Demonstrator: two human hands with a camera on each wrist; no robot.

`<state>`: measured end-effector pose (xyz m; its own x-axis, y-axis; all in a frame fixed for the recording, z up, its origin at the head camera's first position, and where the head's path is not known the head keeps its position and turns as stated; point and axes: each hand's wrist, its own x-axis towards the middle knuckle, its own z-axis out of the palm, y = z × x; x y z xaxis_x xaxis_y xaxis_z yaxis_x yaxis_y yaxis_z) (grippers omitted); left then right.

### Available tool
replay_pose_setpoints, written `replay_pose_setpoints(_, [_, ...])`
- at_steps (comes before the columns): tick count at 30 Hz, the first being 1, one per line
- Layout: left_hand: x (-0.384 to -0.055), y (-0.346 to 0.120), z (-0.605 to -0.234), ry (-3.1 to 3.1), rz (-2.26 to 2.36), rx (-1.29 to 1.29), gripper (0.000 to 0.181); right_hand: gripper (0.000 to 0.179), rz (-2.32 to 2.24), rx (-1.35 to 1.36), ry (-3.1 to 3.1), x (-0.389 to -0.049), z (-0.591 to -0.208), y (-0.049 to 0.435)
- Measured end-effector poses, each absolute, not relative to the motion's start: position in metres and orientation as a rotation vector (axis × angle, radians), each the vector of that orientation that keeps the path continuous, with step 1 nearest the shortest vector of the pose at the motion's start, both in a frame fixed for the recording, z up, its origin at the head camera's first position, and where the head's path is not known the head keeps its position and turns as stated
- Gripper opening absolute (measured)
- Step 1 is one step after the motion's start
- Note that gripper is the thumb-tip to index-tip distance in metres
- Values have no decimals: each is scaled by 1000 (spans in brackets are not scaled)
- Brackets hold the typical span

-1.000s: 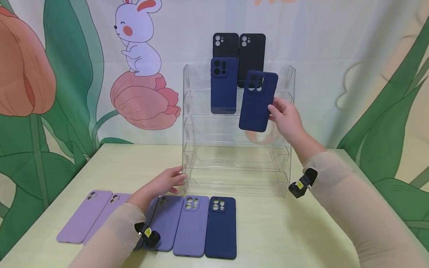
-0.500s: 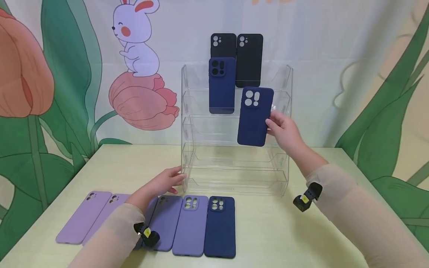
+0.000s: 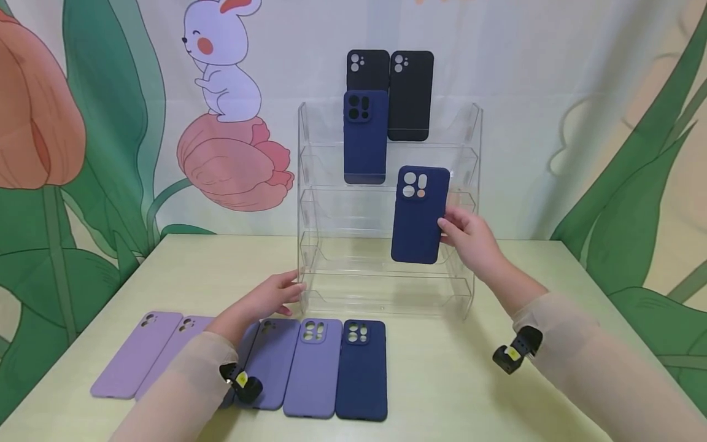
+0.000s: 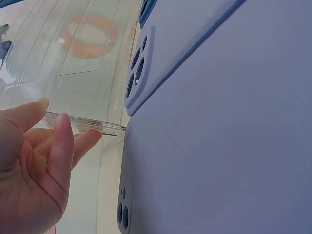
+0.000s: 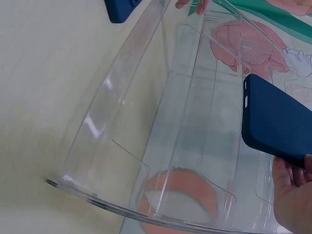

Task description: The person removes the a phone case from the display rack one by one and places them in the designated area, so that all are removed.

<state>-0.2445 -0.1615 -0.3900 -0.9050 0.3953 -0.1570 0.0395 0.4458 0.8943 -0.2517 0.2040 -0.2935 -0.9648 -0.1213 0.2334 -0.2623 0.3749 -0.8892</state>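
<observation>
My right hand (image 3: 469, 242) pinches a dark blue phone case (image 3: 420, 215) by its right edge, thumb on the front. The case is upright, slightly tilted, in front of the right half of a clear acrylic display rack (image 3: 386, 283). In the right wrist view the same phone case (image 5: 280, 122) shows its bottom edge. My left hand (image 3: 273, 296) holds the rack's lower left side. In the left wrist view, the thumb and fingers of my left hand (image 4: 44, 161) lie either side of the clear panel's edge.
Two black phone cases (image 3: 411, 95) stand on the rack's top tier, with a blue phone case (image 3: 365, 141) one tier lower at left. Several purple phone cases (image 3: 313, 374) and a dark blue one (image 3: 361, 374) lie in a row on the table (image 3: 442, 380), partly behind my left forearm.
My right hand has lowered the blue phone case from in front of the upper tiers to the middle ones, and it stands more upright. My left hand stays at the rack's side.
</observation>
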Motion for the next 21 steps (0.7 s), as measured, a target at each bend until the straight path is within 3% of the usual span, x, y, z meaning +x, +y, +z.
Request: replay_pose_setpoints(21, [-246, -161, -393, 2369, 1449, 355, 58, 41, 1722, 349, -2575, -213, -317, 212])
